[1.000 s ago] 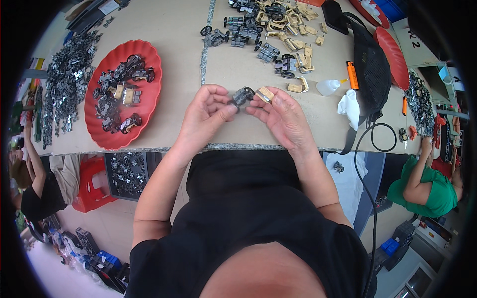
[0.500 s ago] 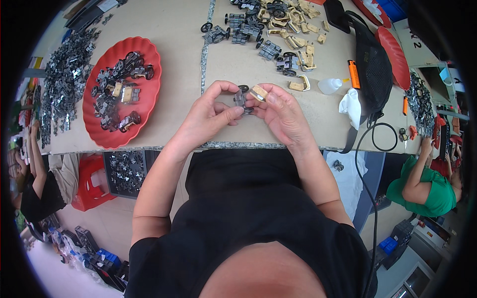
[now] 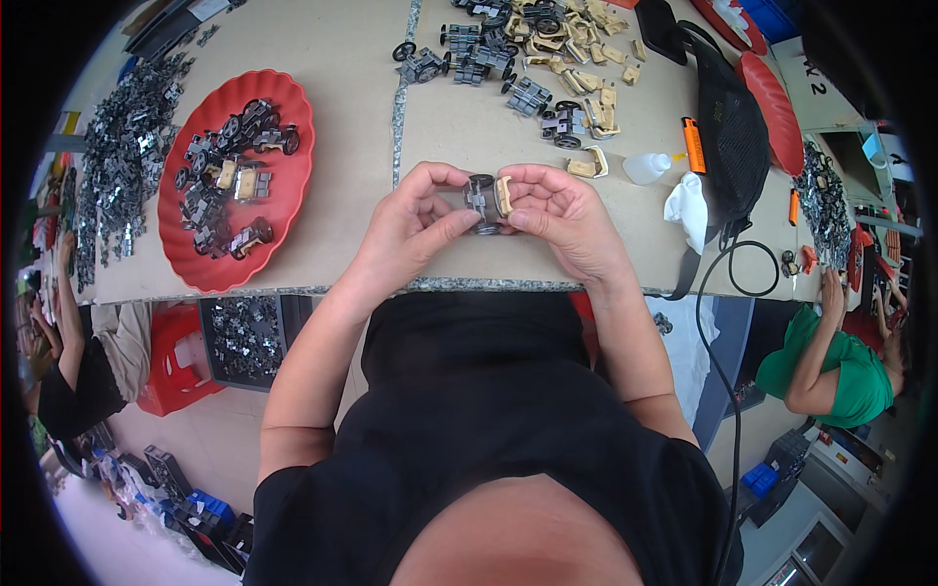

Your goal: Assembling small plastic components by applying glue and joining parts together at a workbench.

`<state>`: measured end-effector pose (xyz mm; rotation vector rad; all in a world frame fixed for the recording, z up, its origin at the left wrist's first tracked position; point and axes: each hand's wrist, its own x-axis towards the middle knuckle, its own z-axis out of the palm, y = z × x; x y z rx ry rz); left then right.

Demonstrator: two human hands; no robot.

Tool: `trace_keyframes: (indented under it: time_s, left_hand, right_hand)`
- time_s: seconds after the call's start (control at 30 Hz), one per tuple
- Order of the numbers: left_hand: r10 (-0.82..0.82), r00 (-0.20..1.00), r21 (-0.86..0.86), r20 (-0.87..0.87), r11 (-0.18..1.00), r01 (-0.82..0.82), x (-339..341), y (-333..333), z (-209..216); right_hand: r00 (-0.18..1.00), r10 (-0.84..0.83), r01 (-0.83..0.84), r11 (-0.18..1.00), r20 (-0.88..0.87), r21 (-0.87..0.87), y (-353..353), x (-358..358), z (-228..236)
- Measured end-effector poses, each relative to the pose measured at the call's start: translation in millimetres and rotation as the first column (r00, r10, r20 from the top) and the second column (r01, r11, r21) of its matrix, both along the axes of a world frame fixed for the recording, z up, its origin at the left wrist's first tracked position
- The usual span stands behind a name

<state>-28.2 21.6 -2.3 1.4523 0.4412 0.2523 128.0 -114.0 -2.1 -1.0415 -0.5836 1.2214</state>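
Near the table's front edge, my left hand [image 3: 422, 215] is closed on a grey toy vehicle chassis [image 3: 479, 198] with black wheels. Its thumb and fingers grip the side of the part. In my right hand [image 3: 562, 215] a small tan plastic body piece [image 3: 503, 197] is pinched between thumb and fingers. The tan piece stands on edge just right of the chassis; whether they touch I cannot tell. Beyond my hands lie several more grey chassis [image 3: 529, 96] and a heap of tan pieces [image 3: 578, 81]. One tan piece [image 3: 586, 164] lies apart, nearer my right hand.
At left, a red scalloped tray [image 3: 293, 210] holds several wheeled assemblies. Past it spreads a pile of grey parts [image 3: 122, 146]. To the right are a white bottle [image 3: 645, 168], an orange lighter-shaped item [image 3: 694, 145], crumpled tissue [image 3: 687, 207], a black bag [image 3: 735, 137] and a cable [image 3: 705, 337].
My right hand has turned the tan piece from lying tilted to standing on edge and lowered it beside the chassis. The chassis has turned slightly, showing both wheels.
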Motion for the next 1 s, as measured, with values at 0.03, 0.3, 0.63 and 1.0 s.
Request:
trace_keyframes:
  time_s: [0.03,0.3,0.63,1.0]
  left_hand:
    - [0.002,1.0,0.06,0.008,0.998,-0.003,-1,0,-4]
    - [0.046,0.978,0.118,0.203,0.99,-0.072,4,-7,-7]
    - [0.094,0.973,0.087,0.212,0.99,-0.114,5,-11,-12]
    - [0.118,0.958,0.05,0.261,0.989,-0.136,5,-8,-13]
  right_hand:
    - [1.0,0.017,-0.017,1.0,0.015,-0.012,0,2,2]
    - [0.997,0.065,-0.06,0.992,0.042,-0.108,2,9,1]
    - [0.998,0.047,-0.043,0.993,0.035,-0.111,3,9,-3]
    - [0.996,0.062,-0.052,0.987,0.064,-0.155,11,8,5]
